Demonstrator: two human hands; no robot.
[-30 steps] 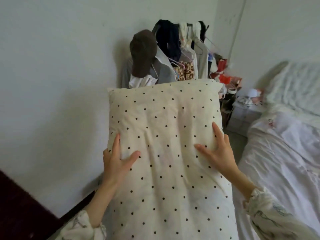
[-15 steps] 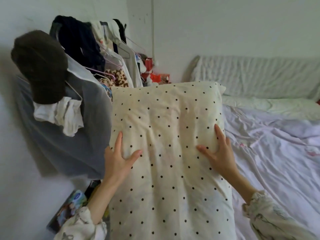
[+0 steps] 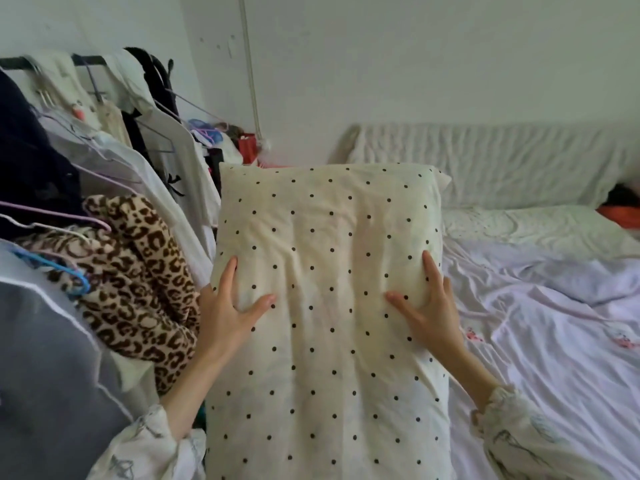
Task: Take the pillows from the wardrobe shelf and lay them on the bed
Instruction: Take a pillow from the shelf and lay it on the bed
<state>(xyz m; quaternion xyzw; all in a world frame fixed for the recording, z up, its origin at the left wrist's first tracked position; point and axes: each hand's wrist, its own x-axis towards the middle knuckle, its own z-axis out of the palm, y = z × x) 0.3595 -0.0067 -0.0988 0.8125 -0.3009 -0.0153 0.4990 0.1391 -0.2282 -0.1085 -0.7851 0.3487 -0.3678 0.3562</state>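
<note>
A cream pillow with black dots [image 3: 329, 271] fills the middle of the view, held lengthwise in front of me. My left hand [image 3: 228, 306] grips its left edge, thumb on top. My right hand [image 3: 429, 306] grips its right edge the same way. The bed [image 3: 554, 341] with a rumpled pale sheet lies to the right, partly under the pillow's right side. A second, white pillow [image 3: 540, 226] lies at the head of the bed, below the padded headboard [image 3: 502, 161]. The wardrobe shelf is not in view.
A crowded clothes rack [image 3: 104, 150] stands close on the left, with a leopard-print garment [image 3: 138, 278] and hangers almost touching the pillow. Red and mixed clutter [image 3: 242, 143] sits in the corner behind. An orange item [image 3: 620, 216] lies at the bed's far right.
My view has swung right from the wall and rack toward the bed. The pillow stays in both hands with the same grip and now reaches over the bed's edge.
</note>
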